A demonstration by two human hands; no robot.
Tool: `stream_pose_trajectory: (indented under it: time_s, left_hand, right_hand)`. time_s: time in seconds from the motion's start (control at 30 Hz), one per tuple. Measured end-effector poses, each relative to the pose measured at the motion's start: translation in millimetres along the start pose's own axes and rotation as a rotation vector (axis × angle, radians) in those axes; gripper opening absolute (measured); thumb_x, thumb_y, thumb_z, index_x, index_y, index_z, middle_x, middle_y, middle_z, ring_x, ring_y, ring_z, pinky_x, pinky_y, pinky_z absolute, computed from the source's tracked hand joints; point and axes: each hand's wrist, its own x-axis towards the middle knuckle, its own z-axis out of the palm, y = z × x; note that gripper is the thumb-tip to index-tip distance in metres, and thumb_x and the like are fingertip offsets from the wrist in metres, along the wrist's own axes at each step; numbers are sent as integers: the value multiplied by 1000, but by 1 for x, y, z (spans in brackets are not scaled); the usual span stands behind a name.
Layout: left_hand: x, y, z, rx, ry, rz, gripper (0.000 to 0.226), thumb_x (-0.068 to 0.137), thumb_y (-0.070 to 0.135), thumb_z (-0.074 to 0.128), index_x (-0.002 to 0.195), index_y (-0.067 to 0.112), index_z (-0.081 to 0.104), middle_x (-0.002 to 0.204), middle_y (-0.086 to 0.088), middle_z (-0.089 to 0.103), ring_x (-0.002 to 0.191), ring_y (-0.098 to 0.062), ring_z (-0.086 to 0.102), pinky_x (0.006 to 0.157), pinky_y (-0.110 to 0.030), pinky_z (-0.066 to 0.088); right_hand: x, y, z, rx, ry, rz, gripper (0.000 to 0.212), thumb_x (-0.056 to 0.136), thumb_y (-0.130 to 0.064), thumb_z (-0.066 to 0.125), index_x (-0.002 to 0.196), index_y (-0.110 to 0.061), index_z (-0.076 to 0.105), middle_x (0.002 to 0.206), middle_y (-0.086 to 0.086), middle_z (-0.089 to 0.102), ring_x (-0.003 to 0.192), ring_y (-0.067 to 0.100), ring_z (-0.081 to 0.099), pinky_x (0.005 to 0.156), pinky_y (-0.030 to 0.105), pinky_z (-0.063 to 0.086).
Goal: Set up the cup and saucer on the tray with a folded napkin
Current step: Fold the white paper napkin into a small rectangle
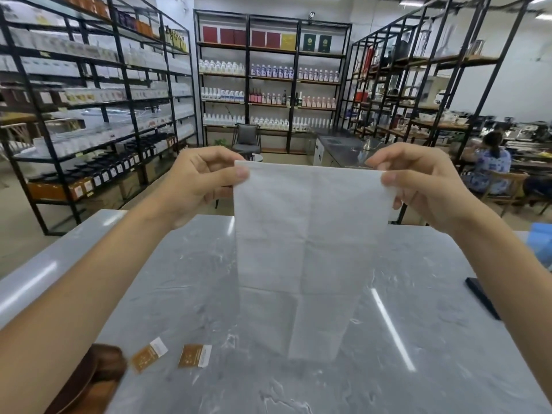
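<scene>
A thin white napkin hangs unfolded in the air above the grey marble table, its crease lines showing. My left hand pinches its top left corner between thumb and fingers. My right hand pinches the top right corner the same way. The napkin's lower edge hangs near the tabletop. A dark brown wooden tray shows only as a corner at the bottom left, partly under my left forearm. No cup or saucer is in view.
Two small brown and white sachets lie on the table near the tray. A black flat object lies at the right edge, a blue item beyond it. Black shelving racks stand behind; a person sits at the far right.
</scene>
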Motion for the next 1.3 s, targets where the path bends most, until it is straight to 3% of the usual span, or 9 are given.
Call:
stream_pose_trajectory:
  time_s: [0.2,0.3,0.47,0.57,0.67,0.77,0.97,1.17,1.3]
  left_hand:
    - [12,-61,-11,-7,51,-296,27,77,27,84,102,18,78,104,-6,79,92,-21,76,75,-29,62]
    - [15,-116,-17,139,79,-472,18,87,18,78,105,16,78,108,-8,79,102,-22,75,80,-24,61]
    - [12,-207,-15,402,108,-664,14,81,10,83,92,15,76,87,-6,78,83,-18,73,61,-16,57]
    - [10,-258,-9,475,129,-703,14,81,6,82,94,10,78,87,-9,76,81,-19,69,63,-23,55]
    - [7,-301,-4,545,168,-723,19,82,3,80,101,6,76,100,-16,75,89,-22,67,75,-28,56]
    - [-6,-328,4,605,218,-715,41,87,7,77,125,2,65,128,-19,66,114,-29,62,100,-40,52]
    - [-92,-342,62,851,-159,-561,46,100,27,58,144,14,53,154,-9,46,146,-27,37,120,-37,32]
    - [-187,-313,119,1044,-414,-573,59,108,43,26,162,23,11,170,3,-4,157,-18,-13,128,-38,0]
    - [-242,-287,133,1163,-458,-546,62,105,48,17,162,25,4,169,3,-11,155,-16,-16,126,-40,0]
  right_hand:
    - [7,60,8,-21,201,385,21,85,-19,72,106,-20,75,96,6,69,84,24,63,60,29,55]
    - [6,112,17,-188,207,598,19,90,-23,72,109,-22,74,90,1,69,84,17,62,67,26,52]
    - [-5,206,32,-310,158,787,17,90,-12,72,107,-13,72,74,0,65,68,12,58,58,24,48]
    - [-12,260,42,-329,206,852,20,93,-6,67,112,-2,70,77,6,65,71,18,62,61,28,53]
    - [-20,306,54,-320,274,932,23,96,-6,63,117,-1,67,92,13,68,85,28,67,69,38,59]
    - [-40,336,73,-465,225,960,44,96,-16,64,138,-10,57,129,18,62,107,35,68,94,47,57]
    - [-109,356,140,-684,34,834,50,103,-30,49,151,-19,42,166,10,25,149,28,33,116,43,38]
    - [-165,330,199,-939,-238,857,62,107,-45,23,162,-20,10,171,8,-2,158,25,-1,128,44,6]
    - [-214,298,228,-1002,-238,817,62,105,-49,11,161,-28,-5,170,1,-11,156,19,-14,127,42,-6]
